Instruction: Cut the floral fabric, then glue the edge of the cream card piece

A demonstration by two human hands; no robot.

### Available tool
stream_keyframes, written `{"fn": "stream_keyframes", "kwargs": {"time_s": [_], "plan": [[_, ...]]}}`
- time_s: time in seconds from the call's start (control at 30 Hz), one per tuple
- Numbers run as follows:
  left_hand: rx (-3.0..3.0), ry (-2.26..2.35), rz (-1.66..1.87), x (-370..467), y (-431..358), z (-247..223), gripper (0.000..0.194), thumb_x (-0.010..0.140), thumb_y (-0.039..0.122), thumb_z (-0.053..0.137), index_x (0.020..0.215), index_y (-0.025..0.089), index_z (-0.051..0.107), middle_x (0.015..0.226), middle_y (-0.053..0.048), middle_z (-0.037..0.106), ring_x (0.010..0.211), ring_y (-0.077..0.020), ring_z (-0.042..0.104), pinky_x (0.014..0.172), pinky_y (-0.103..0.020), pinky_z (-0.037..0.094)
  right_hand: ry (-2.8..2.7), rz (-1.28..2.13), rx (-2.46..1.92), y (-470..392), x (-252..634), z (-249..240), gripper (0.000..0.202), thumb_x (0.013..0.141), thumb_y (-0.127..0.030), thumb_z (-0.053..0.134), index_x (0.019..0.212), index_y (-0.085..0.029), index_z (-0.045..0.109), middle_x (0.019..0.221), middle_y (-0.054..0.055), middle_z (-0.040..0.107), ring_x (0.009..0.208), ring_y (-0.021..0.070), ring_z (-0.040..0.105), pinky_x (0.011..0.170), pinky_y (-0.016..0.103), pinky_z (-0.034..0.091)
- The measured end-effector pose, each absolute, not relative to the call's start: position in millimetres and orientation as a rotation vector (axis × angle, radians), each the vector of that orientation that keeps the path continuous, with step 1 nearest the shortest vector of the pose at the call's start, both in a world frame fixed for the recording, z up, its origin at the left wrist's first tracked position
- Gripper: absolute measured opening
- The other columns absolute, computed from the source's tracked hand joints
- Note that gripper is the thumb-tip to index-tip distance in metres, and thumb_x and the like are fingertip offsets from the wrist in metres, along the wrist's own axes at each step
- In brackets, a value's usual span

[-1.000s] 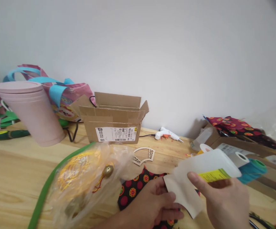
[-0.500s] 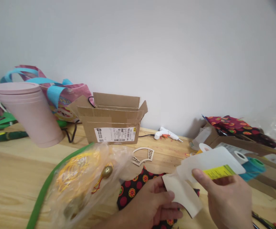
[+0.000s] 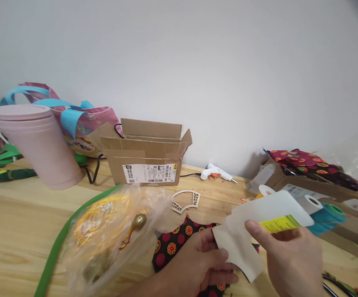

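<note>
My left hand pinches the edge of a cream-coloured curved piece between thumb and fingers, at the lower middle. In my right hand is a translucent white bottle with a yellow label, tipped so that its left end lies over the curved piece. The bottle's tip is hard to make out against the pale surface. Black fabric with red and orange round patterns lies under and beside my left hand. Just beyond it a wooden openwork fan-shaped frame rests on the table.
An open cardboard box, a white glue gun and a pink tumbler stand or lie along the wall. Left of my hands is a plastic bag with bells and yellow cord. Another box sits at the right.
My right hand and the bottle have shifted slightly left. My left hand keeps its hold on the curved piece, almost unmoved.
</note>
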State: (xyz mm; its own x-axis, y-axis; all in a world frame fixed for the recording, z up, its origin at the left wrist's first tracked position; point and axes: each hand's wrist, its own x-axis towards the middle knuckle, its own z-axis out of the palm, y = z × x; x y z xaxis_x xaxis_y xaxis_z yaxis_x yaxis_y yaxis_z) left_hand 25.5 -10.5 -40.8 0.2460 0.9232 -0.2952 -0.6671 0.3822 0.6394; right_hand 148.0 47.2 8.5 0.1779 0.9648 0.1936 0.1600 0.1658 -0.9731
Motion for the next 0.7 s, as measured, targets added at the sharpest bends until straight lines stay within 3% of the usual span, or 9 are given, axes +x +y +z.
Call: {"fn": "stream_keyframes", "kwargs": {"time_s": [0.27,0.5,0.7], "plan": [[0.423,0.726,1.133,25,-11,-39,0.032,0.068,0.018,0.067,0.099,0.017,0.062,0.087,-0.003,0.064,0.073,-0.0120,0.062,0.070,-0.028,0.049,-1.268,0.838,-1.299,36,139,15,0.044,0.047,-0.031,0.074,0.086,-0.015,0.065,0.062,0.004,0.071,0.058,0.0241,0.066,0.048,0.026,0.054],[0.412,0.755,1.133,26,-12,-38,0.030,0.069,0.016,0.065,0.099,0.017,0.063,0.088,-0.004,0.064,0.074,-0.0121,0.062,0.071,-0.028,0.049,-1.270,0.918,-1.329,39,143,16,0.041,0.035,-0.026,0.078,0.073,-0.014,0.067,0.054,0.004,0.069,0.053,0.0260,0.066,0.041,0.025,0.053],[0.399,0.744,1.121,25,-11,-38,0.031,0.069,0.017,0.066,0.099,0.018,0.063,0.088,-0.003,0.064,0.074,-0.0127,0.062,0.072,-0.028,0.049,-1.301,0.814,-1.328,40,146,16,0.041,0.036,-0.027,0.077,0.074,-0.014,0.068,0.052,0.004,0.069,0.047,0.0236,0.064,0.038,0.024,0.052]]}}
